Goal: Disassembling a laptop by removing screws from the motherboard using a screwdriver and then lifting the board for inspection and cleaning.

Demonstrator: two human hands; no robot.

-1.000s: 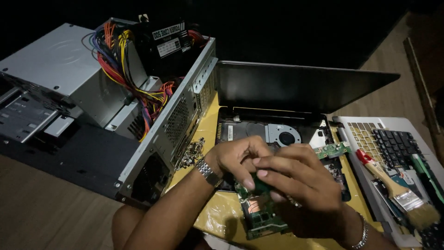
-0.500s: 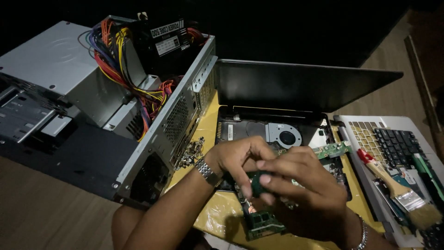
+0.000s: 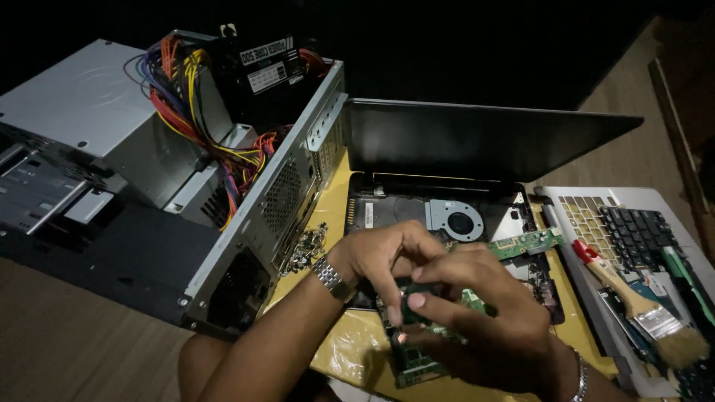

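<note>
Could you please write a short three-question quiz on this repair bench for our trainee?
1. True or false: both hands grip the green circuit board over the opened laptop.
2. Which tool lies on the detached keyboard? A) paintbrush B) hammer C) pliers
3. On which wrist is the metal watch?

Key
1. True: the left hand and the right hand pinch it together.
2. A, the red-handled paintbrush.
3. The left wrist.
</note>
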